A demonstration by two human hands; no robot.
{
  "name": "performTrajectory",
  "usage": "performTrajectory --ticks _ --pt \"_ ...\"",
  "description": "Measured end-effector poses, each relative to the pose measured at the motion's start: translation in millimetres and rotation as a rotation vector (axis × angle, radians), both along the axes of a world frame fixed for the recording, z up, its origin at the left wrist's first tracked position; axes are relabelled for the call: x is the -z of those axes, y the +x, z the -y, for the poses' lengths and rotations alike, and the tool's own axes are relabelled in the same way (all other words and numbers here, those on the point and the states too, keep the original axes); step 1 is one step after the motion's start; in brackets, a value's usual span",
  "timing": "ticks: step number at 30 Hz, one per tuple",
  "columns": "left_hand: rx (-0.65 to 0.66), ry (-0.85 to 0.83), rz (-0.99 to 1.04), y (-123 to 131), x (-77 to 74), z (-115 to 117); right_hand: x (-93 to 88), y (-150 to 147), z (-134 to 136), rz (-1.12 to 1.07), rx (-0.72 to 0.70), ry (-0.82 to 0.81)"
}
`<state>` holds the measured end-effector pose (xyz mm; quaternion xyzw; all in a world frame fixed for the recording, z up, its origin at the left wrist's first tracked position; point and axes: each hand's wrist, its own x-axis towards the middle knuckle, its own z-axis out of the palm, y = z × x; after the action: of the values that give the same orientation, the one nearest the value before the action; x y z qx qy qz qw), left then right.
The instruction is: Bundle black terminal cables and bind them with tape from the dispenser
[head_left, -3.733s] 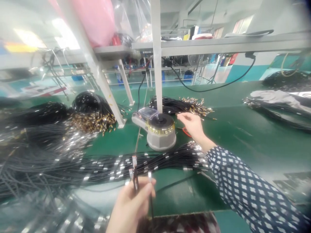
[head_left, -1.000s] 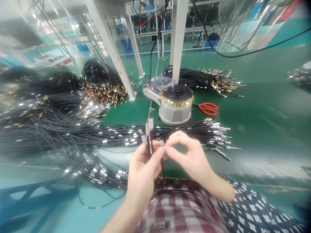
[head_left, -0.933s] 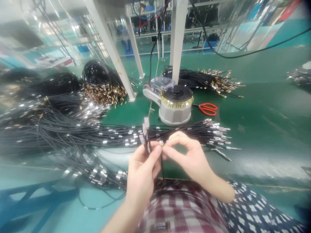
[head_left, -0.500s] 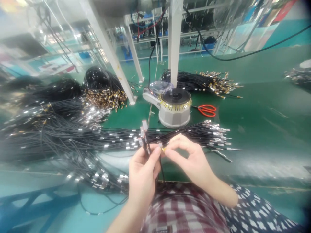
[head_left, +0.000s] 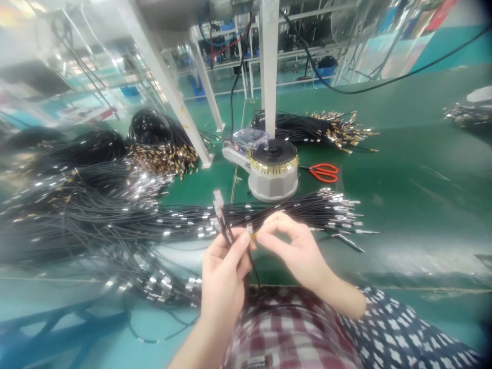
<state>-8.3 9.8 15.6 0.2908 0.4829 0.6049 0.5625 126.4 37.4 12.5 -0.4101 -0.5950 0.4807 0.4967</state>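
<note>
Step in hand looks like tip work on one cable: L hand (head_left: 225,271) closed on a few black cables (head_left: 220,215), tips up, over the near table (head_left: 403,169) edge, R hand (head_left: 298,251) pinching one cable tip (head_left: 250,228) thumb-to-forefinger; next move prob. needs steady alignment.

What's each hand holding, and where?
Left hand grips a few black cables just below their connector ends; right hand pinches one cable's tip between thumb and forefinger.
</note>
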Motion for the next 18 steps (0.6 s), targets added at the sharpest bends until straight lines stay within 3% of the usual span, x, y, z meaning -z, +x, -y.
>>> performTrajectory --ticks 9,18 --pt "0.109 -0.040 0.083 -5.2 -3.6 -4.2 -2.1 -0.1 -1.8 -0.027 -0.019 0.004" --pt "0.143 -0.066 0.146 -10.4 3.5 -4.7 -0.9 -6.7 -3.3 -0.053 0.029 0.030"
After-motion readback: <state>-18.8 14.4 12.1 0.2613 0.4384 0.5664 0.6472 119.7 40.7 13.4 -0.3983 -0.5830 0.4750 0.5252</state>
